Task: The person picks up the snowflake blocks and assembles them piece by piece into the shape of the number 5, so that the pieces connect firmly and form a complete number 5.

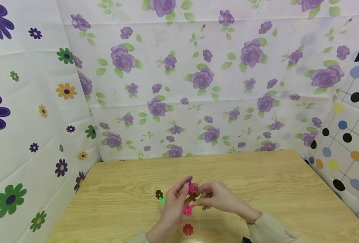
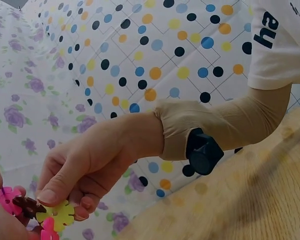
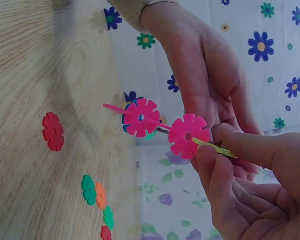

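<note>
My left hand (image 1: 174, 202) holds a small cluster of joined, notched plastic flower discs over the table. A pink disc (image 1: 191, 188) shows at its fingertips, and a brown disc (image 2: 29, 207) sits beside it in the left wrist view. My right hand (image 1: 218, 197) pinches a yellow disc (image 2: 62, 215) between thumb and fingers, right against the cluster. Seen from the right wrist, this yellow disc is edge-on at the rim of a pink disc (image 3: 186, 136). Another pink disc (image 3: 141, 118) hangs lower, with a blue one partly hidden behind it.
On the wooden table (image 1: 121, 209) lie a red disc (image 1: 188, 230), a dark brown disc (image 1: 159, 194) and a bright green disc (image 1: 162, 200). The right wrist view shows a green disc (image 3: 88, 190) beside an orange disc (image 3: 101, 195). Patterned cloths (image 1: 173, 84) stand around the table.
</note>
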`<state>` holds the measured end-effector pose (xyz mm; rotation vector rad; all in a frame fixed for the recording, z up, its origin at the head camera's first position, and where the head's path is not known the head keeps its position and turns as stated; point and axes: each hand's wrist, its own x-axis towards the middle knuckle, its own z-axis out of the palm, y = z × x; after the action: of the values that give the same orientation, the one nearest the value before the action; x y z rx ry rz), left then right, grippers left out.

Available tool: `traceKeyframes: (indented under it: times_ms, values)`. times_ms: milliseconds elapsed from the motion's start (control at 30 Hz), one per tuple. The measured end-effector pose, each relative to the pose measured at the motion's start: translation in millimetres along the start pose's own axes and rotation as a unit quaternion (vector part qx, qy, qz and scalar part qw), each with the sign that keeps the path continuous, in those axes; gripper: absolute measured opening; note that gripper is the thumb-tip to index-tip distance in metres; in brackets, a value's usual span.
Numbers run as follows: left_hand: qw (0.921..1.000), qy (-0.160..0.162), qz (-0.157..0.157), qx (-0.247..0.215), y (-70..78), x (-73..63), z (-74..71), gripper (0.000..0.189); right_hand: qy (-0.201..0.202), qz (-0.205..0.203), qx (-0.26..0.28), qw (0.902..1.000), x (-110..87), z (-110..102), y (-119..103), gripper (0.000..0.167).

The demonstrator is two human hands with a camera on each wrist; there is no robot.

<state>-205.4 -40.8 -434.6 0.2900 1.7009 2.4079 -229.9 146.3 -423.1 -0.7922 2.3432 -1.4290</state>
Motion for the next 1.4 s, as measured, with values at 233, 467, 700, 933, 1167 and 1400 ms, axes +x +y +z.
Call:
traceKeyframes:
  times_ms: [233,467,700,933,1167,1400]
  values:
    - [0.9996,0.008,-0.019,-0.021,4.4,-1.1,-6.1,0.054,0.021,0.003,0.005,0.9998,0.1,4,-4,0.019]
    - [0.9996,0.013,-0.014,-0.019,11.7,-1.1,-14.6,0.059,0.044,-0.004,0.005,0.9990,1.3,1,-2,0.029]
    - [0.9989,0.037,0.005,-0.028,26.2,-1.0,-24.4,0.056,0.014,0.004,-0.013,0.9998,5.4,4,25,0.024]
    - [0.9991,0.020,0.006,-0.037,37.0,-2.7,-30.3,0.057,-0.060,0.024,-0.054,0.9965,8.7,22,44,0.009]
    - [0.9993,-0.001,-0.001,-0.038,42.7,-4.9,-31.7,0.056,-0.105,0.021,-0.094,0.9897,10.3,41,44,0.013]
    - [0.9988,-0.014,-0.007,-0.047,42.9,-6.4,-33.1,0.051,-0.131,0.031,-0.156,0.9784,15.2,52,38,0.020]
